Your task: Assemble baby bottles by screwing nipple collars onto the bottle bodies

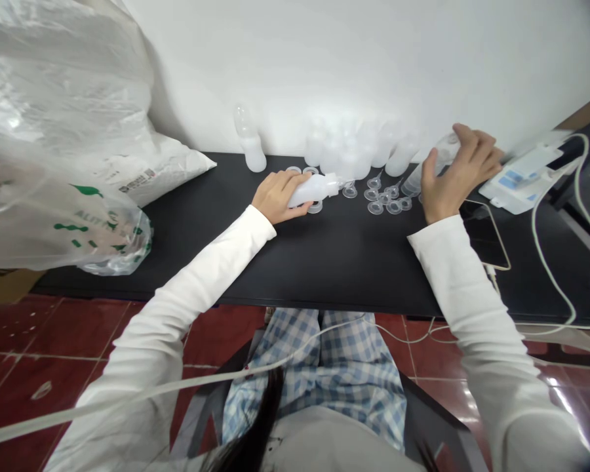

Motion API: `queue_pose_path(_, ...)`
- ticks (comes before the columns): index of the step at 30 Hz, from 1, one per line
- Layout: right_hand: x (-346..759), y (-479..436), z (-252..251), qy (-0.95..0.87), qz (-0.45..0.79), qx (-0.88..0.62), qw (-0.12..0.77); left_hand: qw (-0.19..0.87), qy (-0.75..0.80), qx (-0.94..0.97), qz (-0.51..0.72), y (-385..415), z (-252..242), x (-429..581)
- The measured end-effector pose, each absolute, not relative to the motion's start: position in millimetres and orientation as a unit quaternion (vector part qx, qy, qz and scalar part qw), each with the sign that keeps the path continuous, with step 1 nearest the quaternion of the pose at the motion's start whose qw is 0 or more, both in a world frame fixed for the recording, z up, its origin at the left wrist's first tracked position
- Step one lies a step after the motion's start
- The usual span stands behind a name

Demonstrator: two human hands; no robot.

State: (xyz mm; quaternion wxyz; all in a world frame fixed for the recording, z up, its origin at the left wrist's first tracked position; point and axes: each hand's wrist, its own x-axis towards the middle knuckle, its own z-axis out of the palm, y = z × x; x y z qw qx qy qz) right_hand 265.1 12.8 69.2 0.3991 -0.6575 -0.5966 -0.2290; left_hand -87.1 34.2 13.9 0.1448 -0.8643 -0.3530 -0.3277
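The left hand is closed around a frosted plastic bottle, held on its side over the black table; that bottle looks light, stiff and smooth, perhaps slippery, and is best gripped round its body; the right hand is part open, fingers curved around a clear bottle at the table's back edge; small clear plastic fittings lie on the table between the hands; green print on a plastic bag at the table's left end is too creased to read.

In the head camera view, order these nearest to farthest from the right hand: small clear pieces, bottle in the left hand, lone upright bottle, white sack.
1. Small clear pieces, beside the right hand.
2. Bottle in the left hand, mid-table.
3. Lone upright bottle, by the wall.
4. White sack, table's left end.
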Motion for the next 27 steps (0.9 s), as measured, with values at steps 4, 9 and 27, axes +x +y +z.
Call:
queue_pose_path(4,242,5,58,-0.679,-0.169,-0.532,0.477,0.129,-0.360,-0.863,-0.329,35,13,-87)
queue_pose_path(9,210,3,31,-0.728,0.041,-0.444,0.520,0.130,-0.359,-0.861,-0.337,33,15,-87)
queue_pose_path(27,183,-2,11,-0.721,0.313,-0.333,0.521,-0.103,-0.345,-0.845,-0.395,19,37,-81)
